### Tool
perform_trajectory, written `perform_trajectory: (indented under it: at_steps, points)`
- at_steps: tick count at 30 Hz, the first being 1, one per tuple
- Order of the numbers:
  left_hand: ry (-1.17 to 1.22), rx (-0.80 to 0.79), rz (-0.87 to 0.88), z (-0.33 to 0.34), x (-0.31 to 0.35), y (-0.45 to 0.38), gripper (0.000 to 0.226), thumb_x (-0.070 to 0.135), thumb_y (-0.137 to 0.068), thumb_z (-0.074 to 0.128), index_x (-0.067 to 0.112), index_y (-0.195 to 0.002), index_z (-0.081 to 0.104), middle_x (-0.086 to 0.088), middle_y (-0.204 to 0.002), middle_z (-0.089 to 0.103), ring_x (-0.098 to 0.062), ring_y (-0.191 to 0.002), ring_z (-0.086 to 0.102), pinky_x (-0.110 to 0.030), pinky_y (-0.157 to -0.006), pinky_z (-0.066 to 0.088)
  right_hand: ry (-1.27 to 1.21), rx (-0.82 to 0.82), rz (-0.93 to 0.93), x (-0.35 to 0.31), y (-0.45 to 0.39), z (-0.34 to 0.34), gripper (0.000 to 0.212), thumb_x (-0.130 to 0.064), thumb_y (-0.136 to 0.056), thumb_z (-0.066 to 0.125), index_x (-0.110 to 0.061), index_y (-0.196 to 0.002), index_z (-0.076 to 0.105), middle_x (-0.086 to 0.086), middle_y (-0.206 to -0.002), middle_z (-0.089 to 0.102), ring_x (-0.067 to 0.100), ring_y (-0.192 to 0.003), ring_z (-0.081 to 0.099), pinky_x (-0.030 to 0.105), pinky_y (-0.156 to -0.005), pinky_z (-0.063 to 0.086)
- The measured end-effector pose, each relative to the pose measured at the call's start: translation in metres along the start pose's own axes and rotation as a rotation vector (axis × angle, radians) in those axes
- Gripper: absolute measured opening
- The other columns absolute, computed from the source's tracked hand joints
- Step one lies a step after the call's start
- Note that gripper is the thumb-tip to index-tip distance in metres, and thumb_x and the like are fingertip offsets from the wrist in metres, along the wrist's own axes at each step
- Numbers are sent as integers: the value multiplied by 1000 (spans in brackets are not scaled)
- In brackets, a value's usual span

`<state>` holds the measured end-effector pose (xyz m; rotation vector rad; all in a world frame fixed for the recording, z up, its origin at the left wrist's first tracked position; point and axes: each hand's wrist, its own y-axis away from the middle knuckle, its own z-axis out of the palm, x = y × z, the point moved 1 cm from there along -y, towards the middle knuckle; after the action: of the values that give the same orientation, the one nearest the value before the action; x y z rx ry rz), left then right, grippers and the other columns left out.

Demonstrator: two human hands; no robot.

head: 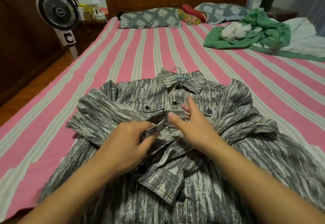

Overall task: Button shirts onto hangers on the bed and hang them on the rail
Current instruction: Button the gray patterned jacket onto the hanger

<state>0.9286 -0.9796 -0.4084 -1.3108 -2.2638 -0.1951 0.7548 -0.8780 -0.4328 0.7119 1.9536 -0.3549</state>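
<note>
A grey and white streaked shirt (228,153) with dark buttons lies face up on the pink striped bed (140,48), collar away from me. A light blue hanger (178,71) pokes its hook out past the collar. The two sleeves are folded across the chest. My left hand (126,144) pinches a fold of the shirt's front edge near the middle of the chest. Just to the right of it, my right hand (195,125) hovers over the placket with fingers spread and nothing in it.
A green garment pile (255,30) with pale cloth lies at the bed's far right. Patterned pillows (151,18) line the wooden headboard. A standing fan (58,13) is on the floor left of the bed, beside a cluttered nightstand.
</note>
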Motion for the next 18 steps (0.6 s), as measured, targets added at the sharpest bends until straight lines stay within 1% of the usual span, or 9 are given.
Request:
perform_trajectory:
  at_steps: [2, 3, 4, 6, 7, 9, 11, 13, 18]
  points:
    - [71, 43, 20, 1, -13, 10, 26, 48, -96, 55, 36, -73, 57, 17, -68, 62, -6, -57, 56, -26, -53, 37, -109, -7, 122, -1, 0, 2, 68, -31, -96, 65, -28, -155, 32, -4, -135, 56, 20, -103, 70, 36, -82, 60]
    - [78, 66, 2, 4, -18, 11, 29, 50, -96, 54, 35, -72, 55, 16, -67, 60, -4, -58, 54, -28, -55, 37, -52, -50, 146, 2, -1, 3, 45, -25, -97, 66, -19, -139, 53, 0, -117, 63, 16, -82, 71, 30, -70, 62]
    - [69, 90, -13, 8, -21, 11, 29, 50, -96, 53, 34, -73, 54, 17, -69, 58, -1, -62, 53, -29, -59, 38, 32, -93, 154, 4, 2, 4, 19, -23, -97, 65, -13, -114, 64, 3, -98, 66, 13, -66, 66, 23, -58, 58]
    - [44, 177, -29, 13, -22, 10, 16, 49, -98, 52, 37, -92, 62, 23, -92, 62, 5, -80, 54, -30, -73, 46, 122, -120, 116, 11, 5, 6, 16, -22, -97, 65, -13, -85, 64, 5, -77, 64, 10, -52, 55, 19, -50, 48]
    - [43, 247, -31, 14, -22, 9, 21, 44, -99, 55, 34, -111, 69, 21, -104, 65, 3, -90, 57, -31, -83, 50, 96, -76, 75, 10, 6, 6, 16, -21, -98, 64, -16, -83, 65, 4, -74, 64, 10, -51, 54, 18, -49, 46]
    - [96, 382, 50, 14, -23, 9, 25, 29, -97, 65, 25, -121, 73, 14, -107, 70, -2, -92, 62, -32, -86, 55, -17, 120, -62, -1, 10, 2, 11, -15, -97, 64, -21, -90, 70, -1, -76, 66, 7, -54, 54, 18, -50, 47]
    - [43, 451, 239, 14, -21, 11, 20, 23, -97, 68, 24, -114, 78, 10, -98, 70, -7, -78, 65, -30, -68, 56, -206, 334, -203, -16, 15, -8, 13, -10, -97, 62, -20, -97, 70, -4, -78, 65, 5, -58, 52, 18, -52, 44]
    - [-104, 486, 415, 21, -18, 16, 18, 25, -102, 63, 23, -109, 80, 4, -97, 69, -15, -68, 65, -30, -53, 53, -174, 399, -335, -26, 22, -16, 18, -6, -95, 60, -20, -94, 70, -7, -78, 64, 7, -60, 53, 19, -53, 42]
    - [-146, 462, 514, 43, -16, 22, 29, 24, -105, 51, 9, -95, 74, -5, -90, 69, -24, -71, 63, -40, -53, 51, 547, -39, -223, 6, 35, 2, 21, -18, -94, 63, -34, -104, 72, -21, -93, 52, -6, -89, 49, 18, -81, 45]
